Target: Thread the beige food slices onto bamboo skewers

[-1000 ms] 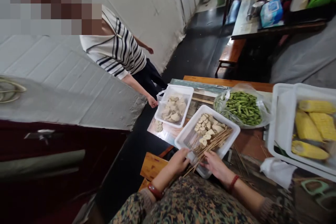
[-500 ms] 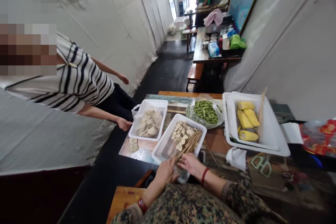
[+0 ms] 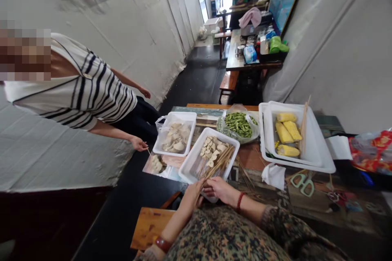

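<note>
At the near end of a white tray, my left hand is closed around the lower ends of thin wooden skewers. Right beside it, my right hand has its fingers curled over the same skewer ends, palm partly hidden. Round pale slices are threaded on the far ends of skewers lying in the tray. Exactly how many sticks each hand grips is hidden. Several loose skewers lie on the table just right of the tray.
Beyond my tray stand a white tray of bagged pale pieces, a bag of green pods and nested trays with corn. Scissors and a crumpled tissue lie right. A co-worker's hand holds a stick at left.
My hands have drawn closer together at the skewer ends. The co-worker's hand now holds a thin stick reaching to the pale food on the table corner. The view has shifted slightly.
</note>
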`<state>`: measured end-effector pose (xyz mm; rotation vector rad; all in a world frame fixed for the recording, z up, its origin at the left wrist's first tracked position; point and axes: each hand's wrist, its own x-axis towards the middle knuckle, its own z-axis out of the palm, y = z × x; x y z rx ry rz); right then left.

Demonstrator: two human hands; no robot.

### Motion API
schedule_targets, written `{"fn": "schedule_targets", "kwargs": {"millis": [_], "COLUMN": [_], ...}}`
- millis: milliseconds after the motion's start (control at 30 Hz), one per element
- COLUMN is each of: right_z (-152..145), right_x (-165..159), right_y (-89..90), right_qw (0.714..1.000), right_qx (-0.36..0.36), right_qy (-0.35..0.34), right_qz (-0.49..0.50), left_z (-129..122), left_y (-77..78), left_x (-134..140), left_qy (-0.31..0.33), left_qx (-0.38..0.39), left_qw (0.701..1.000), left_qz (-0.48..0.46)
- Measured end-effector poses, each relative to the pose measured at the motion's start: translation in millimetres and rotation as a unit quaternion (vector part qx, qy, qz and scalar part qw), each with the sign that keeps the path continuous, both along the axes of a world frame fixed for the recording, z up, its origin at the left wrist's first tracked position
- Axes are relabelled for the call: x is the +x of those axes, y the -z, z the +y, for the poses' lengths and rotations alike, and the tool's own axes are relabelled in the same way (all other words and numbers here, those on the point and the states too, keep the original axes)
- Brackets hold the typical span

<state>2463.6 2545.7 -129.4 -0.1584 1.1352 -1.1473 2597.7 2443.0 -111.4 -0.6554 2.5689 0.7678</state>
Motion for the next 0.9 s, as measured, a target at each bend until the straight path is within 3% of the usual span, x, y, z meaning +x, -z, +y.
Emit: {"fn": "schedule_targets", "kwargs": {"millis": [167, 300, 400, 500, 667, 767, 900], "right_z": [11.7, 27.6, 31.8, 31.4, 30.3, 29.3, 24.4], "right_x": [-7.9, -20.5, -32.1, -39.0, -39.5, -38.4, -39.5], "right_y": [5.7, 4.9, -0.7, -8.7, -9.2, -6.5, -14.0], "right_qw": [0.996, 0.979, 0.947, 0.895, 0.812, 0.787, 0.778], "right_qx": [0.005, -0.001, -0.021, -0.088, -0.168, -0.156, -0.172], "right_qy": [0.009, 0.013, -0.002, -0.056, -0.185, -0.224, -0.232], "right_qz": [0.083, 0.204, 0.321, 0.433, 0.527, 0.553, 0.557], "left_z": [-20.7, -22.4, -9.4, 9.1, 21.1, 13.2, -3.2], "left_y": [-24.4, -48.6, -49.1, -39.1, -31.7, -38.6, -59.4], "left_x": [10.8, -3.7, -24.0, -37.6, -44.1, -48.0, -46.3], "left_qy": [-0.035, -0.064, -0.029, -0.013, 0.003, 0.014, 0.014], "left_qx": [0.007, 0.028, -0.031, -0.063, -0.012, 0.017, 0.039], "left_qw": [0.999, 0.995, 0.999, 0.994, 0.996, 0.997, 0.998], "left_qz": [0.027, 0.073, -0.008, -0.084, -0.083, -0.079, -0.049]}}
